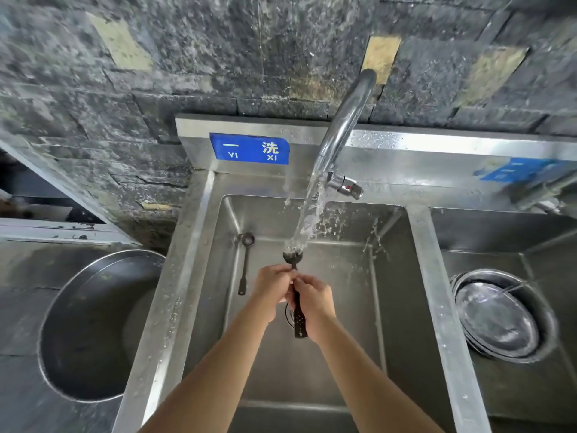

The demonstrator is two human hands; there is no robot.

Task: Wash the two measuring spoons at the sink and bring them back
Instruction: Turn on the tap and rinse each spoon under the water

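Two hands rinse a spoon under a running tap.

The left hand [271,287] and right hand [312,296] both pinch the spoon [296,295] by its handle, bowl up in the stream. The second spoon [245,264] lies left of them in the sink [390,276]. Likely next: swapping the spoons.

The sink [199,245] is brushed steel, wet and dully shining; the faucet [343,120] is polished chrome; both measuring spoons [245,264] look dark, matt metal; the wall [156,89] is rough, mottled stone; the basin [93,323] is smooth steel.
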